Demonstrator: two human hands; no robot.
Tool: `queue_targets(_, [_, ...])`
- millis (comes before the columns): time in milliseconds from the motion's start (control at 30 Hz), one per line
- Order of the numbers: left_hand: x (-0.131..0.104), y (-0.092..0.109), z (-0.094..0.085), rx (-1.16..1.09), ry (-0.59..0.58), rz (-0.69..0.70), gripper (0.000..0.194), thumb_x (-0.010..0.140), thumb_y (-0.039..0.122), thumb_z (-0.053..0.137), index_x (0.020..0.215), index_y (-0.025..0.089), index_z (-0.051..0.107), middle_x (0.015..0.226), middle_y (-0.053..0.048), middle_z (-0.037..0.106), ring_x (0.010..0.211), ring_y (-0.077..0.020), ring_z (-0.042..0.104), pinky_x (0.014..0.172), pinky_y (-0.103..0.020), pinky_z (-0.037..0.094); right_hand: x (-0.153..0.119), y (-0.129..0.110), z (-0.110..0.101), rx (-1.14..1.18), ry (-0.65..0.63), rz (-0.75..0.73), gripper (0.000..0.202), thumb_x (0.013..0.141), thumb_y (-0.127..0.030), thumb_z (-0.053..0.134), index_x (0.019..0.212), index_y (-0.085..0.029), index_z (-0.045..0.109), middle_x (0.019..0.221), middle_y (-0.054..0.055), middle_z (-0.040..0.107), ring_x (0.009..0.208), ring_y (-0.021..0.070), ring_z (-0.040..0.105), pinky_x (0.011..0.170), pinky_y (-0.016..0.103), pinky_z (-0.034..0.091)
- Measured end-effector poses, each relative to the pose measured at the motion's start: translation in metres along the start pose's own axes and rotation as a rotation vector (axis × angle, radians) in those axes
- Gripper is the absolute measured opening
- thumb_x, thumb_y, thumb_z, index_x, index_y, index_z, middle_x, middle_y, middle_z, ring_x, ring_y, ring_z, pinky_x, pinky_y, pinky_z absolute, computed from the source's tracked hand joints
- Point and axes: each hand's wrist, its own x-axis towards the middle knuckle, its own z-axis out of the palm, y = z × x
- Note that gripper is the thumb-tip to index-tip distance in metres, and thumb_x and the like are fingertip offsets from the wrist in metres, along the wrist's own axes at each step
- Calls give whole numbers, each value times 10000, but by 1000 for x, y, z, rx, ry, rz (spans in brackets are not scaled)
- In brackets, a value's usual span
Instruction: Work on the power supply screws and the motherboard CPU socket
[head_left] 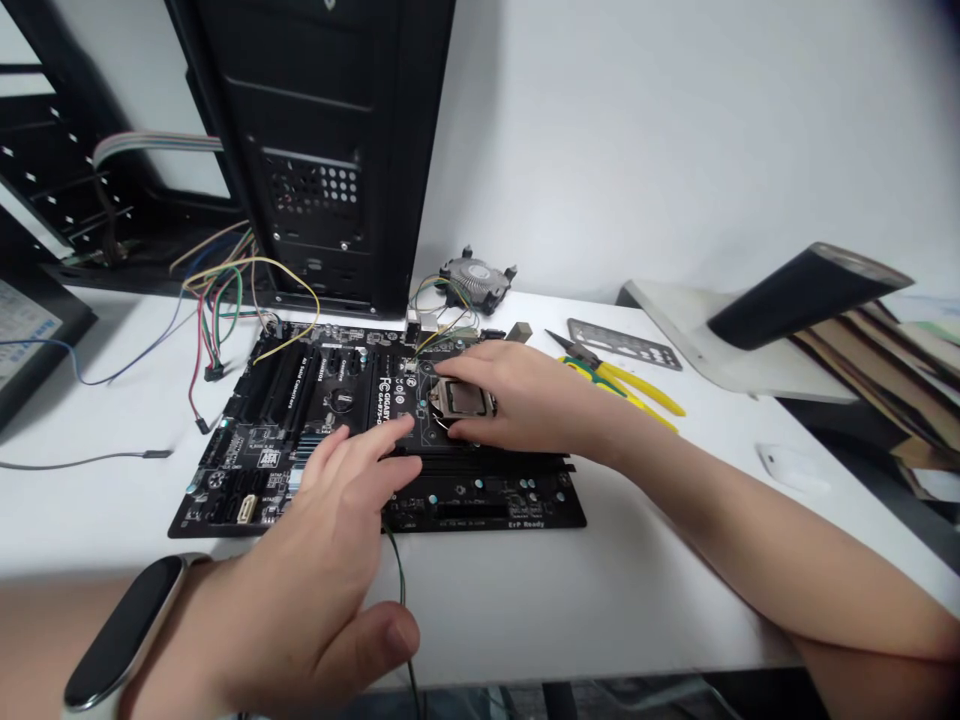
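Note:
A black Gigabyte motherboard (480, 500) lies flat on the white desk. Its CPU socket (463, 399), a metal frame around a processor, sits between the thumb and fingers of my right hand (525, 395). That hand rests over the board with fingers apart; whether the fingertips press on the frame I cannot tell. My left hand (345, 530) is spread over the board's front left part, fingertips near the slots and the thumb off the front edge. A wristband (127, 620) is on the left wrist. Thin green and yellow wires (442, 335) run behind the socket toward a CPU fan (477, 283).
A black computer case (337, 120) stands behind the board, with coloured cables (225, 285) hanging from it. To the right lie yellow-handled pliers (622, 380) and a metal I/O shield (622, 343). A white mouse (787, 465) and a monitor stand (806, 295) are farther right.

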Motion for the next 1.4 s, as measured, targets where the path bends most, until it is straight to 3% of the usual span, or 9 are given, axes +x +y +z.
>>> queue_targets(267, [5, 0, -5, -25, -38, 41, 656, 1025, 567, 193, 1501, 130, 80, 1545, -249, 208, 1504, -285, 152, 1226, -511, 50, 1, 0, 1, 14, 16, 25, 444, 751, -321, 743, 1135, -125, 637, 1051, 124, 677, 1000, 303, 621, 869, 420, 495])
queue_targets(500, [3, -3, -6, -33, -64, 48, 727, 1015, 589, 253, 1531, 132, 22, 1580, -211, 157, 1524, -247, 96, 1252, -413, -18, 3, 1, 1, 29, 36, 28, 407, 752, -324, 726, 1093, -131, 616, 1009, 98, 675, 980, 282, 612, 844, 367, 460])
queue_targets(733, [4, -2, -4, -19, -124, 2, 755, 1014, 594, 229, 1555, 150, -54, 1584, -231, 171, 1520, -311, 138, 1241, -545, 125, 2, -5, 1, -12, 51, 40, 366, 746, -326, 719, 1038, -136, 606, 946, 82, 669, 921, 269, 607, 792, 336, 428])
queue_targets(900, [4, -1, -5, 6, -104, -23, 751, 1013, 599, 203, 1553, 167, -90, 1560, -255, 203, 1513, -346, 160, 1202, -620, 210, 2, -6, 3, -23, 57, 35, 371, 744, -320, 714, 1041, -127, 601, 924, 76, 667, 900, 261, 608, 814, 344, 427])
queue_targets(1100, [8, 0, -5, 28, -98, -27, 720, 1024, 572, 191, 1547, 158, -81, 1507, -266, 279, 1506, -340, 194, 1192, -630, 240, 2, -5, 5, -34, 86, 28, 366, 747, -329, 697, 1038, -129, 600, 916, 76, 669, 904, 270, 610, 846, 361, 425])
queue_targets(1267, [9, 1, -2, 83, -93, -37, 726, 1028, 559, 168, 1543, 123, -98, 1516, -292, 238, 1497, -358, 196, 1173, -645, 269, 3, -5, 5, -43, 86, 28, 376, 749, -327, 701, 1049, -122, 604, 926, 85, 668, 929, 285, 605, 860, 370, 422])
queue_targets(1400, [7, 1, 2, 134, -82, -39, 718, 1027, 558, 158, 1519, 61, -3, 1508, -313, 246, 1497, -367, 165, 1163, -678, 238, 3, -3, 3, -25, 68, 7, 400, 751, -330, 739, 1063, -111, 617, 932, 91, 669, 937, 282, 600, 854, 369, 427])
